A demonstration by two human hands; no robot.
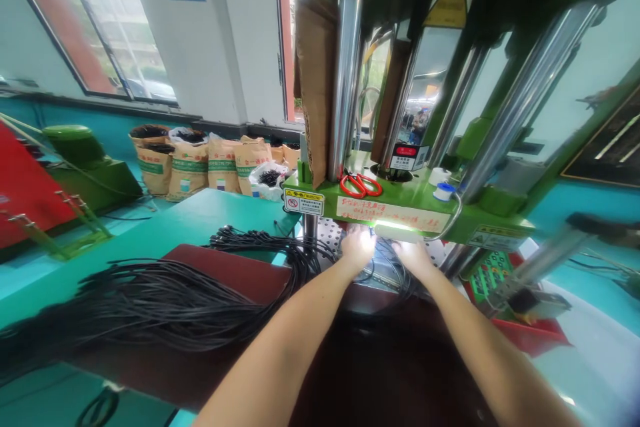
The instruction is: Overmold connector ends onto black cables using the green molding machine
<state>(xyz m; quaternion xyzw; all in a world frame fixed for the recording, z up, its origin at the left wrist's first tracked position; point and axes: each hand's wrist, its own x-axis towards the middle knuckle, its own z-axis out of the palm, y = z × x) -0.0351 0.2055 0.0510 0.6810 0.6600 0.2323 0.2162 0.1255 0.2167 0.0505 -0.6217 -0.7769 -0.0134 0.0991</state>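
Both of my arms reach forward into a green press machine (480,217), beneath its lit lamp (399,232). My left hand (358,247) is over the metal work plate (385,263), close to black cables (367,271). Across the plate, my right hand (413,256) is beside more thin black cables (397,267). Glare and the lamp hide the fingertips of both hands, so I cannot make out what they grip. To the left, a large bundle of black cables (180,303) lies over a dark red board (235,270).
Red-handled scissors (361,185) and a blue-and-white tape roll (443,192) rest on the machine ledge. Steel columns (347,80) rise above. Filled paper sacks (190,170) stand by the wall. A red tray (537,333) is at right, a green table (165,227) at left.
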